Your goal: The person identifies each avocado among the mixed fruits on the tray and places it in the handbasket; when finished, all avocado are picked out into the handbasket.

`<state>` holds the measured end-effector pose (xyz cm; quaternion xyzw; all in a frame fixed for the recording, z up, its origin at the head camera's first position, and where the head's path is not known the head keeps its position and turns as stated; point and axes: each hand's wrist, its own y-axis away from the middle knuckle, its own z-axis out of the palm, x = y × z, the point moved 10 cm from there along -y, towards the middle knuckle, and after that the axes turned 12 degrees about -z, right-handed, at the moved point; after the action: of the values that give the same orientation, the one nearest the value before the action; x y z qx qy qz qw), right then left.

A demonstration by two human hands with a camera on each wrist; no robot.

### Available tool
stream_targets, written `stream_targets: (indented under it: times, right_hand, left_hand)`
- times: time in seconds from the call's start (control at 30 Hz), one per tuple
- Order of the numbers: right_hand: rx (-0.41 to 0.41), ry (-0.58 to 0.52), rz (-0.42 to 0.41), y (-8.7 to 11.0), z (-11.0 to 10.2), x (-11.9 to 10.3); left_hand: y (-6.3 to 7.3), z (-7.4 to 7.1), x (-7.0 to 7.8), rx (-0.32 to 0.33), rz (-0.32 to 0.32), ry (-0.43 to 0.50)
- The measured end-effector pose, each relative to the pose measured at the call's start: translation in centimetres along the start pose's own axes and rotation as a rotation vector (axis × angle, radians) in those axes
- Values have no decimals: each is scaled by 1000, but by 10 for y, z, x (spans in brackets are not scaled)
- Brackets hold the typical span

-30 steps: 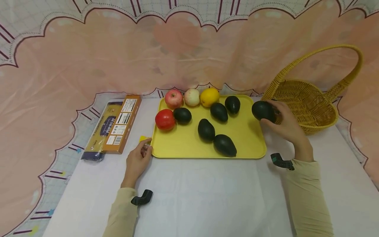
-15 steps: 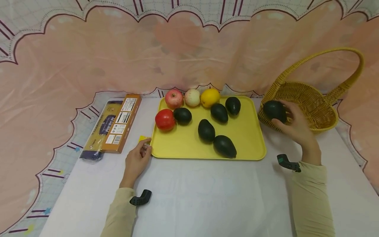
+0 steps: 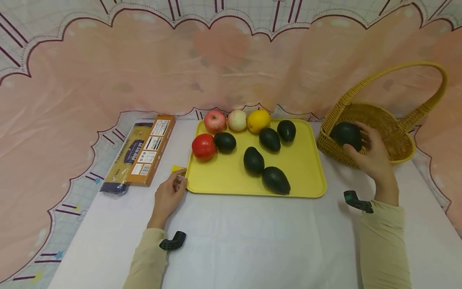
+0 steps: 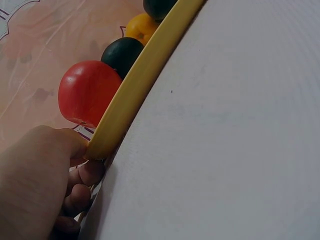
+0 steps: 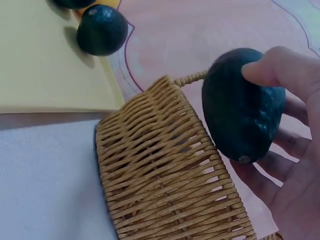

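In the head view my right hand [image 3: 375, 154] grips a dark green avocado [image 3: 343, 135] over the left side of a wicker basket [image 3: 405, 146]. The right wrist view shows the thumb [image 5: 280, 70] on one side of this avocado [image 5: 240, 110] and the fingers curled behind it, close above the basket's rim [image 5: 200, 120]. My left hand [image 3: 168, 196] holds the left edge of a yellow tray [image 3: 220, 178]. Up close in the left wrist view, its fingers [image 4: 80, 197] curl at the tray's rim [image 4: 127, 102], partly hidden.
On the tray are several more avocados [image 3: 276, 180], a tomato [image 3: 203, 146], a pink apple [image 3: 215, 121], a pale round fruit [image 3: 237, 120] and a yellow fruit [image 3: 258, 121]. A pasta packet [image 3: 124, 160] and an orange-brown box [image 3: 153, 150] lie left. The basket's tall handle [image 3: 393, 68] arches up.
My right hand has carried the avocado rightward from beside the tray's right edge to over the basket opening. The left hand has stayed at the tray's edge.
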<state>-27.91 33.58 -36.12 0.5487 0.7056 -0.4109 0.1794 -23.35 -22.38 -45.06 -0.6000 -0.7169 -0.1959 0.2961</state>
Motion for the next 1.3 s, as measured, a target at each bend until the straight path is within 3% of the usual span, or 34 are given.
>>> stream_targets:
  times: [0.33,0.53,0.83,1.07,1.3]
  right_hand:
    - [128,42,76,4,-17,19]
    - [159,102,155,5,-22,31]
    - [39,194,310,3,-18,47]
    - [-34,207,331,2,-14,49]
    - [-77,229,298,-3,-12,49]
  left_hand:
    - [-1,1,0,-8,-8,-17]
    - [-1,3,-1,-25,-20,-30]
    - [-1,2,-2,-5,-13,-26]
    - [-1,2,0,-12,-20,-31]
    - [0,1,0,-12,-26,-30]
